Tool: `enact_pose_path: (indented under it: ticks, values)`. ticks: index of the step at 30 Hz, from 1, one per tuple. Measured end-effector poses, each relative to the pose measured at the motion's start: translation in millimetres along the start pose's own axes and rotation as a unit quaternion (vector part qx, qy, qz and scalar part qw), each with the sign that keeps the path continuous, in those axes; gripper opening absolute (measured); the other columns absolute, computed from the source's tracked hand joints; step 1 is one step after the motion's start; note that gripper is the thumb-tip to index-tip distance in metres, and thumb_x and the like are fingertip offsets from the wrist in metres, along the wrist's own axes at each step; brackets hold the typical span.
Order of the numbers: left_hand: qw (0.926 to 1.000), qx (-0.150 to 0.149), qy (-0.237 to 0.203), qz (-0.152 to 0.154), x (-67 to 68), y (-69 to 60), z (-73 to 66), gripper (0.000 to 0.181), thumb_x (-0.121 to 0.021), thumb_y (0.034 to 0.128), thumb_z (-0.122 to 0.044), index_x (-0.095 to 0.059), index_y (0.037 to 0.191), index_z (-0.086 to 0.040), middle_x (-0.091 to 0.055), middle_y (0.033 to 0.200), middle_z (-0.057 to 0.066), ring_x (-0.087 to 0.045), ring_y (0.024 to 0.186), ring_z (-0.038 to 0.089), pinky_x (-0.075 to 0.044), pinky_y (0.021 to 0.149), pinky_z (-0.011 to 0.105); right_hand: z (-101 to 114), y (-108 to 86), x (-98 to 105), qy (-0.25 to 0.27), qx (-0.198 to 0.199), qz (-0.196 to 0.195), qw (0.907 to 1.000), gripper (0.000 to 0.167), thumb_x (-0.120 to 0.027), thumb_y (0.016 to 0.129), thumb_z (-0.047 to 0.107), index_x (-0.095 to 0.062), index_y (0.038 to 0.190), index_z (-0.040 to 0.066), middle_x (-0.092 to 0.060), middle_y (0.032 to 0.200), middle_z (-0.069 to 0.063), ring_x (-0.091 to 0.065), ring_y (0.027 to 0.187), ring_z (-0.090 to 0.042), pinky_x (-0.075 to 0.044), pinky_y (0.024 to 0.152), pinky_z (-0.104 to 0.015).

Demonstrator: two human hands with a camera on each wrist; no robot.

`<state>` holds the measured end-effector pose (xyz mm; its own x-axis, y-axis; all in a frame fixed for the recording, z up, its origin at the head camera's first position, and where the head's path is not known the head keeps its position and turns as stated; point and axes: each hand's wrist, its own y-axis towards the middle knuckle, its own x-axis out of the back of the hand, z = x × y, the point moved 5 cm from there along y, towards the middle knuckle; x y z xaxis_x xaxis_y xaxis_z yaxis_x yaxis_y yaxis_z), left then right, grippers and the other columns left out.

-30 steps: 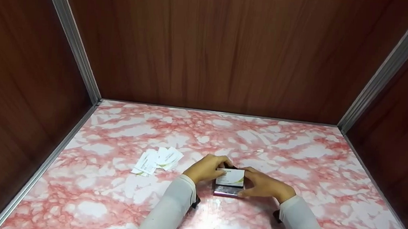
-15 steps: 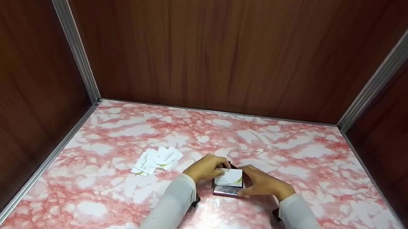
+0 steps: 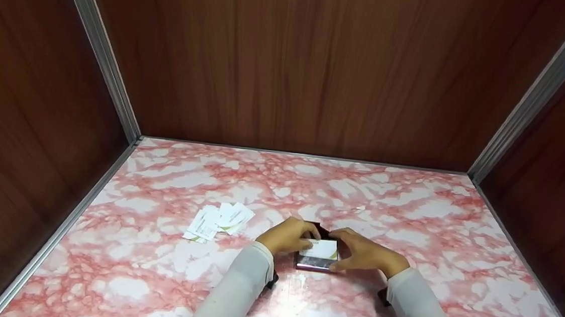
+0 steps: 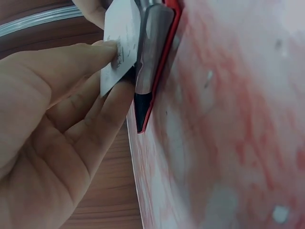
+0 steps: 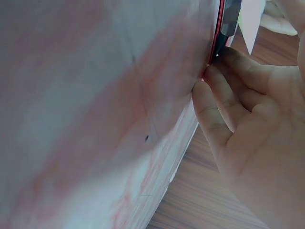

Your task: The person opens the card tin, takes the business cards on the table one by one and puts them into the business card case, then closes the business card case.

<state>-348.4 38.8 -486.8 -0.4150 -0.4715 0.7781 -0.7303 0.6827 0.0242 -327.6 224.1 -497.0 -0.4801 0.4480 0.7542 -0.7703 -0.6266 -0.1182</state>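
Observation:
In the head view my left hand point(image 3: 286, 237) pinches a white business card point(image 3: 323, 250) with a green corner between thumb and fingers. Whether it is one card or a thin stack I cannot tell. Beneath it lies a silver card case point(image 3: 313, 263) with red edges and a black inside, its lid raised at the back. My right hand point(image 3: 371, 253) holds the case at its right side, thumb at the front and fingers behind. The left wrist view has the card point(image 4: 121, 45) tilted against the metal case point(image 4: 155, 45); fingers hide part of both.
More business cards point(image 3: 204, 223) lie overlapping on the red-and-white marbled table point(image 3: 162, 275), left of my hands. Dark wood panels point(image 3: 289, 68) with metal corner strips enclose the table at the back and both sides.
The card in my left hand has come down and slightly nearer to me over the case, and more of the black lid shows behind it. My right hand has barely moved.

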Motion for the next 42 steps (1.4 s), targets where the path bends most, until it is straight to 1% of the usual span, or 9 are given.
enact_pose_path:
  ticks: [7,10,17,20,23,27,31,35,42]
  values:
    - [0.9997,-0.008,0.022,0.008,-5.2,-0.3,-4.7,0.020,-0.072,0.0918,-0.006,-0.075,0.111,-0.010,-0.073,0.105,0.001,-0.066,0.094,0.009,-0.051,0.082,0.020,-1,0.2,0,-0.003,0.003,-0.001,1.0000,0.086,-0.084,0.082,0.034,-0.042,0.146,-0.004,-0.044,0.140,-0.020,-0.044,0.127,-0.034,-0.035,0.107,-0.054]
    - [0.9991,-0.012,0.040,0.009,-6.4,-0.8,-7.1,0.020,-0.072,0.0915,-0.007,-0.076,0.111,-0.010,-0.072,0.107,0.000,-0.066,0.095,0.009,-0.050,0.083,0.020,-2,0.2,0,-0.004,0.003,-0.001,1.0000,0.086,-0.083,0.082,0.035,-0.042,0.146,-0.004,-0.044,0.141,-0.020,-0.043,0.129,-0.035,-0.034,0.108,-0.055]
    - [0.9951,-0.019,0.094,0.024,-9.8,-0.9,-9.4,0.021,-0.072,0.0916,-0.011,-0.076,0.112,-0.011,-0.068,0.106,-0.002,-0.063,0.097,0.010,-0.049,0.084,0.019,-1,-0.6,1,-0.003,0.008,-0.003,1.0000,0.085,-0.083,0.082,0.035,-0.042,0.145,-0.004,-0.044,0.140,-0.020,-0.046,0.122,-0.032,-0.037,0.105,-0.053]
    - [0.9938,-0.019,0.106,0.026,-9.7,0.2,-9.8,0.020,-0.071,0.0922,-0.012,-0.076,0.112,-0.011,-0.070,0.106,-0.002,-0.064,0.097,0.010,-0.049,0.085,0.019,0,-0.5,1,-0.005,0.009,-0.003,0.9999,0.084,-0.083,0.082,0.035,-0.042,0.145,-0.003,-0.044,0.140,-0.019,-0.046,0.121,-0.030,-0.037,0.105,-0.052]
    - [0.9942,-0.015,0.103,0.024,-10.0,0.7,-9.5,0.020,-0.072,0.0913,-0.011,-0.077,0.111,-0.010,-0.071,0.106,-0.003,-0.065,0.097,0.009,-0.049,0.085,0.019,-1,-0.5,1,-0.005,0.008,-0.002,1.0000,0.084,-0.083,0.083,0.035,-0.042,0.145,-0.004,-0.044,0.141,-0.019,-0.045,0.124,-0.031,-0.037,0.106,-0.053]
    - [0.9949,-0.023,0.097,0.013,-10.1,0.5,-10.5,0.019,-0.073,0.0899,-0.009,-0.079,0.108,-0.009,-0.073,0.103,-0.004,-0.066,0.093,0.007,-0.050,0.082,0.017,-2,-0.4,0,-0.008,0.007,-0.001,0.9999,0.085,-0.082,0.083,0.035,-0.042,0.146,-0.005,-0.043,0.144,-0.019,-0.042,0.130,-0.033,-0.035,0.108,-0.054]
    - [0.9945,-0.039,0.097,-0.002,-8.7,-1.2,-12.8,0.017,-0.072,0.0883,-0.005,-0.081,0.103,-0.009,-0.075,0.098,-0.004,-0.067,0.090,0.005,-0.050,0.079,0.015,-2,-0.1,0,-0.014,0.010,-0.002,0.9999,0.085,-0.082,0.083,0.036,-0.042,0.145,-0.005,-0.043,0.143,-0.019,-0.043,0.128,-0.033,-0.035,0.107,-0.054]
    - [0.9951,-0.040,0.090,-0.008,-7.9,-3.2,-13.7,0.018,-0.072,0.0854,-0.003,-0.082,0.100,-0.009,-0.075,0.096,-0.005,-0.066,0.091,0.004,-0.050,0.080,0.015,-2,-0.2,0,-0.012,0.007,-0.003,0.9999,0.085,-0.082,0.083,0.036,-0.042,0.146,-0.005,-0.043,0.143,-0.019,-0.044,0.127,-0.033,-0.036,0.107,-0.054]
    - [0.9970,-0.030,0.071,0.002,-4.4,-7.5,-10.9,0.016,-0.072,0.0917,-0.011,-0.080,0.105,-0.010,-0.075,0.099,-0.005,-0.066,0.089,0.003,-0.050,0.079,0.015,-1,-1.1,0,-0.015,0.007,-0.004,0.9999,0.086,-0.082,0.083,0.037,-0.042,0.146,-0.005,-0.043,0.144,-0.019,-0.042,0.130,-0.035,-0.034,0.108,-0.054]
